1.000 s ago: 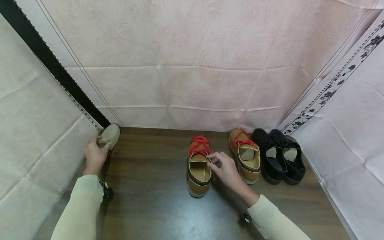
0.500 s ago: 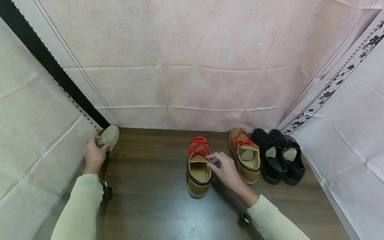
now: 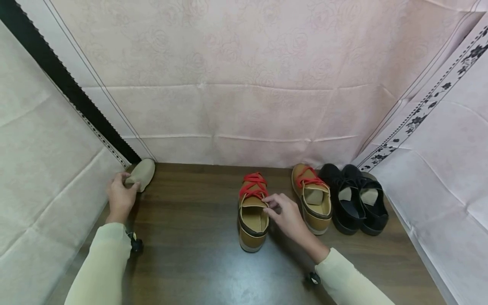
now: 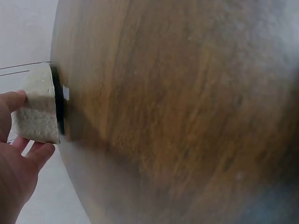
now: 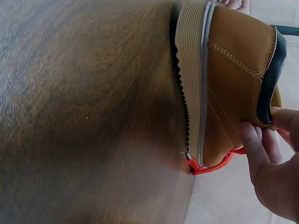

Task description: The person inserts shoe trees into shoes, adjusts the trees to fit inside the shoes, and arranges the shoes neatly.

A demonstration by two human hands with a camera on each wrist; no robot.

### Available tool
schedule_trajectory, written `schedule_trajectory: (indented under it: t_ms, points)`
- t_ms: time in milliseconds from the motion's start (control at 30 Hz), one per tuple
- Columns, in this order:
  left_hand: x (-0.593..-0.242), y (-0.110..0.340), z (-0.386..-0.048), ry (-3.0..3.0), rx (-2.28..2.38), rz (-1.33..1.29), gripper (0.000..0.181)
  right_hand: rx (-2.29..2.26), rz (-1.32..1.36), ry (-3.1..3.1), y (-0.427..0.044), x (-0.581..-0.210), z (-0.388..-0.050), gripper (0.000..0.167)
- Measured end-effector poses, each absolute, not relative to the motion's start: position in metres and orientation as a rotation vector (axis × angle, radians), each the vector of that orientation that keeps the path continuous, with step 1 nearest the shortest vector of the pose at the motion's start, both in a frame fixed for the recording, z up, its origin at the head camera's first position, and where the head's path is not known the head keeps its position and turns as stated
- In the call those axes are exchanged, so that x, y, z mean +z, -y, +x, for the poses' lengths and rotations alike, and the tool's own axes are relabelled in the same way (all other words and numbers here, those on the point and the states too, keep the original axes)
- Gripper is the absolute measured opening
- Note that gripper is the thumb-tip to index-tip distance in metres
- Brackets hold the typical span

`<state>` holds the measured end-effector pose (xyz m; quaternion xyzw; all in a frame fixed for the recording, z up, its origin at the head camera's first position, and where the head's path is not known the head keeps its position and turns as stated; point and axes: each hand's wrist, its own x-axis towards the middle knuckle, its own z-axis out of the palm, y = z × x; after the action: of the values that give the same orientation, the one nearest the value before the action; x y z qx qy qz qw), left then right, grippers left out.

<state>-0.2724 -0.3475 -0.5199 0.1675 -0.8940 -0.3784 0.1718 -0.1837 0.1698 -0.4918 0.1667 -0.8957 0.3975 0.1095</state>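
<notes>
At the left back corner, my left hand point(image 3: 121, 197) grips a beige, rough-surfaced shoe insert point(image 3: 142, 173) between thumb and fingers. The left wrist view shows the insert point(image 4: 38, 105) close to the floor, its flat end facing me; whether it touches cannot be told. In the middle stands a tan shoe point(image 3: 251, 237) with red laces, its opening toward me and its inside bare. My right hand point(image 3: 287, 216) pinches the right rim of that shoe near the laces. In the right wrist view, the fingers point(image 5: 254, 144) lie against the shoe's side point(image 5: 229, 93).
To the right stands a second tan shoe point(image 3: 318, 222) with red laces and a beige insert inside. Beside it are two black shoes point(image 3: 347, 224), also with inserts. Pale patterned sheets point(image 3: 236, 106) wall the brown wooden floor point(image 3: 190, 254) at the back and both sides.
The insert in my left hand has shifted very slightly to the right. My right hand and the shoes have stayed in place.
</notes>
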Motion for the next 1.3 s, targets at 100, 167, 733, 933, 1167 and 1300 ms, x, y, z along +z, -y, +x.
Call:
schedule_trajectory:
  t_ms: [100, 167, 733, 933, 1167, 1300]
  points:
    - [-0.519, 0.347, -0.27, 2.53, -1.055, 0.448, 0.041, 1.172, 0.491, 2.633, -0.17, -0.492, -0.184, 0.023]
    - [-0.518, 0.346, -0.268, 2.524, -1.04, 0.427, 0.04, 1.173, 0.495, 2.628, -0.17, -0.493, -0.184, 0.023]
    - [-0.506, 0.333, -0.253, 2.491, -1.06, 0.325, 0.039, 1.177, 0.487, 2.643, -0.17, -0.492, -0.185, 0.022]
    - [-0.507, 0.328, -0.248, 2.445, -1.042, 0.287, 0.038, 1.18, 0.483, 2.65, -0.171, -0.492, -0.185, 0.022]
    - [-0.51, 0.321, -0.244, 2.402, -1.012, 0.246, 0.036, 1.179, 0.477, 2.654, -0.171, -0.491, -0.185, 0.022]
    - [-0.506, 0.314, -0.24, 2.382, -1.016, 0.197, 0.036, 1.192, 0.479, 2.655, -0.17, -0.492, -0.185, 0.021]
